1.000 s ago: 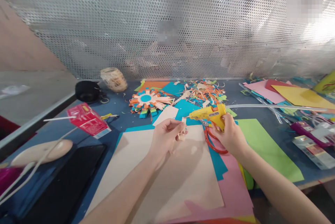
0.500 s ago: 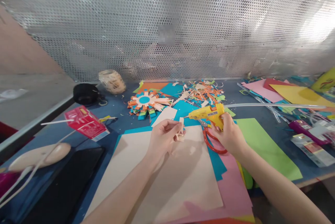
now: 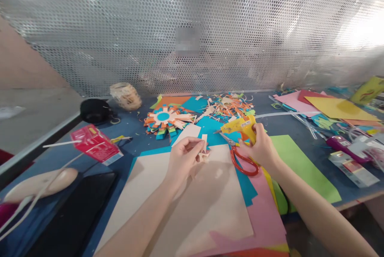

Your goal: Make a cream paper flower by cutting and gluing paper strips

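Note:
Over a cream paper sheet (image 3: 144, 197), my left hand (image 3: 184, 161) is closed, pinching a small cut piece of cream paper (image 3: 204, 143) whose strips stick up and out past the fingertips. My right hand (image 3: 262, 147) is wrapped round the handle of a yellow glue gun (image 3: 238, 125). Its nozzle points left, a short way from the cream piece and apart from it. Red-handled scissors (image 3: 244, 165) lie on the papers just under the gun. Behind the hands sits a layered paper flower (image 3: 163, 117) with a blue centre.
Paper scraps (image 3: 231, 105) are heaped at the back. A red drink carton (image 3: 97, 145), a black phone (image 3: 72, 213) and a cream mouse-shaped object (image 3: 42, 185) lie left. Green paper (image 3: 303, 169) and coloured sheets (image 3: 339, 107) are right. A perforated metal panel (image 3: 210, 29) closes the back.
The glue gun has drawn back slightly to the right, and its nozzle is now clear of the cream paper piece. The left hand keeps its pinch. The view has shifted a little.

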`<state>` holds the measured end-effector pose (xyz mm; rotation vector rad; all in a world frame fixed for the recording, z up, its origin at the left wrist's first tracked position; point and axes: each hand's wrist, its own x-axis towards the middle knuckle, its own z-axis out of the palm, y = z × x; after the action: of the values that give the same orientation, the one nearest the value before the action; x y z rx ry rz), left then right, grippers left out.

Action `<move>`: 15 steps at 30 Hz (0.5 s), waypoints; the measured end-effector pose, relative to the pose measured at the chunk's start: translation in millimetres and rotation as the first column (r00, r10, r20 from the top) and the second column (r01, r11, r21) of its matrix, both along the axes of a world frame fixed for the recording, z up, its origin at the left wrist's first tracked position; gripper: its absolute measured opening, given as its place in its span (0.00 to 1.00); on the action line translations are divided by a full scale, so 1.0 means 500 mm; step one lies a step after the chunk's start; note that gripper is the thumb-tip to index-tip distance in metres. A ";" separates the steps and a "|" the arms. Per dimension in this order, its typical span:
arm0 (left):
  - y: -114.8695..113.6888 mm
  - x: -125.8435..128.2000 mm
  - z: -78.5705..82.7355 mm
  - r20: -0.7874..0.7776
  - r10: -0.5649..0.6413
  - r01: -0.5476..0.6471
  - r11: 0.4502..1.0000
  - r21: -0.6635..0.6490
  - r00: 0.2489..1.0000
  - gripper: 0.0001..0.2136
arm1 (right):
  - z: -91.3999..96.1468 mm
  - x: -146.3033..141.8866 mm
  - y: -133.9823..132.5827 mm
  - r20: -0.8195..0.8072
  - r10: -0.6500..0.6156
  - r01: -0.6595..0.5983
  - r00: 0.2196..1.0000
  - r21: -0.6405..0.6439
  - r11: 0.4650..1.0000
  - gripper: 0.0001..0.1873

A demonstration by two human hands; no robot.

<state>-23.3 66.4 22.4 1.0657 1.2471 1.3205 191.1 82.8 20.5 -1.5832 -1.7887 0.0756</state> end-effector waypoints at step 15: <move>0.006 -0.014 -0.010 -0.010 0.028 -0.027 0.996 0.080 1.000 0.15 | -0.029 0.052 0.067 0.367 -0.150 0.246 0.918 -0.232 0.941 0.16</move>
<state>-30.2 69.5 17.3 1.1171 1.2295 1.3972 217.1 116.4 5.9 -2.0784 -1.9288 -0.0593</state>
